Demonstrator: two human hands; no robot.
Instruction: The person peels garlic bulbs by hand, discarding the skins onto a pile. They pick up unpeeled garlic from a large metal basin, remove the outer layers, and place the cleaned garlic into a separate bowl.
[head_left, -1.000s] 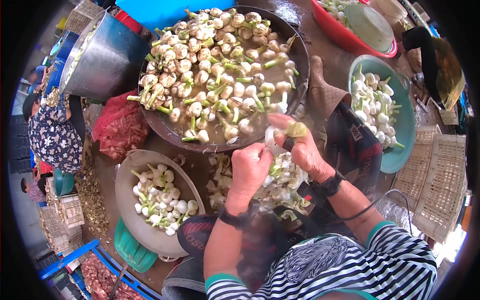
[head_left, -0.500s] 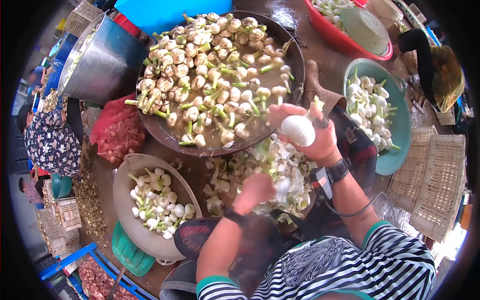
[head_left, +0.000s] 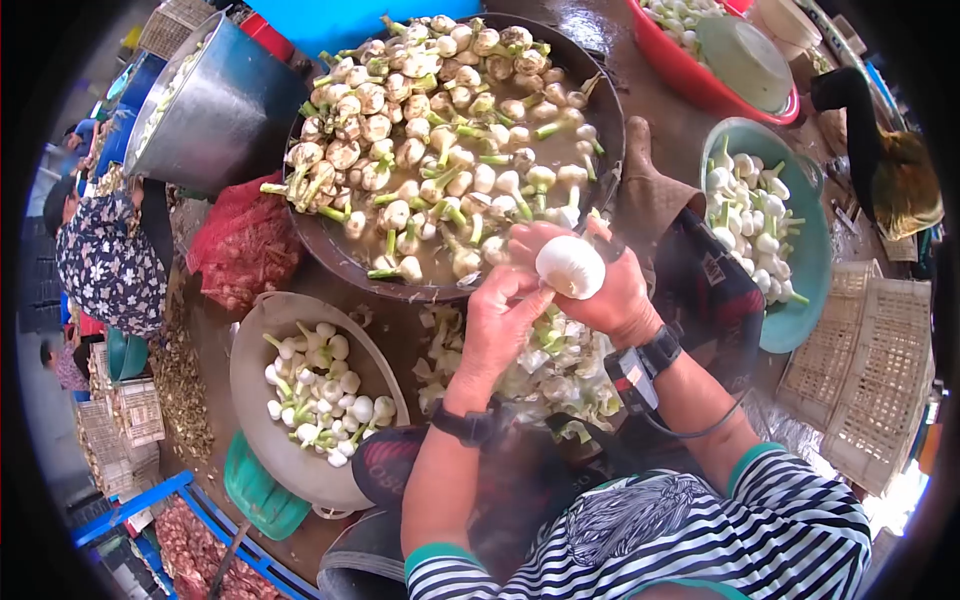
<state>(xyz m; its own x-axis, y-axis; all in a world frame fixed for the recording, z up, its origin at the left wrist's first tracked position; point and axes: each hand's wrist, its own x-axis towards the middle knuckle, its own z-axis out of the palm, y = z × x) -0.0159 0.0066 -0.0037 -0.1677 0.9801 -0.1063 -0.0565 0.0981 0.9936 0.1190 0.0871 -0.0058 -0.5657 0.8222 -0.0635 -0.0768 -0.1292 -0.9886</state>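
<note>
A large white garlic bulb (head_left: 571, 266) rests in my right hand (head_left: 618, 295), held above the peel pile. A small dark object, perhaps a knife handle, shows by that hand's fingers, but I cannot make it out fully. My left hand (head_left: 503, 318) meets the bulb at its lower left, thumb and fingertips pinched together on its skin. Below both hands lies a heap of pale garlic peels (head_left: 560, 375). Just beyond them stands a wide dark basin (head_left: 345, 268) of murky water, full of unpeeled garlic bulbs (head_left: 410, 130) with green stems.
A grey bowl (head_left: 252, 400) with peeled bulbs sits at left, a green basin (head_left: 808, 270) with more at right. Around are a red mesh sack (head_left: 243, 245), a metal tub (head_left: 225, 105), a red basin (head_left: 660, 70) and woven crates (head_left: 870, 370). Another person (head_left: 110, 260) is at far left.
My left hand has risen from over the peels to the bulb and pinches its skin. My right hand has moved a little left with the bulb. The view has shifted slightly.
</note>
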